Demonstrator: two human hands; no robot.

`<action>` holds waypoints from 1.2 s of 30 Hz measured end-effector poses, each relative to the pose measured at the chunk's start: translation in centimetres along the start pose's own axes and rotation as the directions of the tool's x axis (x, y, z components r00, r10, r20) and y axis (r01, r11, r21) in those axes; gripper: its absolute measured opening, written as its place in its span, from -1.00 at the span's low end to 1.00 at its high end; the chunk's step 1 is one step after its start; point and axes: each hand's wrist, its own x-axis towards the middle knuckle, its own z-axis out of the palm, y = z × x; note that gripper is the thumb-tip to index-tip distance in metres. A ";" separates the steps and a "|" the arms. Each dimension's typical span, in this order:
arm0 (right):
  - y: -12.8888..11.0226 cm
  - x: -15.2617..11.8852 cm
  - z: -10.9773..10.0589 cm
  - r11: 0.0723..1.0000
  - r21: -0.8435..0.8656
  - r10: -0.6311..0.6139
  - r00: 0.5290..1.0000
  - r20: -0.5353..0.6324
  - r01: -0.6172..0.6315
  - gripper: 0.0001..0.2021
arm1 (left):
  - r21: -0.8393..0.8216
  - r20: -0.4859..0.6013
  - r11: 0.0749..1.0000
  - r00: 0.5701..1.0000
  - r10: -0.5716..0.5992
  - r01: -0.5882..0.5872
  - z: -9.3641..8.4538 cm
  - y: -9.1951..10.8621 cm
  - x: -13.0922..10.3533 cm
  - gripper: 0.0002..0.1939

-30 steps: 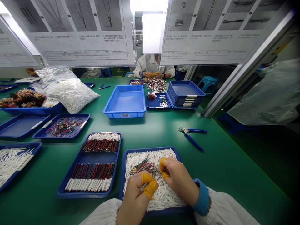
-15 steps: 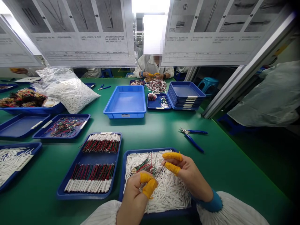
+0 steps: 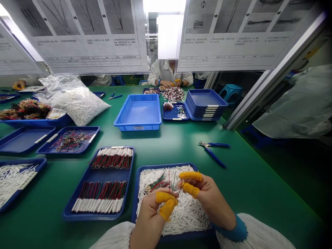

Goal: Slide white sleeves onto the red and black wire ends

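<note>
Yellow finger cots cover the thumb and forefinger of each hand. My left hand (image 3: 155, 211) pinches a few thin wires (image 3: 169, 181), red and dark, whose free ends stand up above the fingertips. One dark wire (image 3: 183, 187) slants from there to my right hand (image 3: 207, 193), where thumb and forefinger close on its other end. Both hands hover over a blue tray (image 3: 138, 183) filled with short white tubes (image 3: 186, 218). A small bundle of red and green wires (image 3: 158, 183) lies on the tubes, partly behind my left hand.
Left of it, a tray (image 3: 103, 175) bears two rows of wires with white ends. Blue-handled cutters (image 3: 215, 155) lie at right. Farther back stand a blue bin (image 3: 138, 112), stacked trays (image 3: 206, 103) and a plastic bag (image 3: 75, 100). A co-worker (image 3: 168, 74) sits opposite.
My left hand has shifted slightly right and closer to my right hand. The upright wires moved with it. My right hand stays nearly in place.
</note>
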 end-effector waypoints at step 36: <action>-1.6 0.0 -0.5 0.985 0.170 0.009 0.965 -0.263 0.037 -0.76 | 0.178 0.043 0.983 0.999 0.024 -0.032 0.0 -0.7 -0.3 -0.84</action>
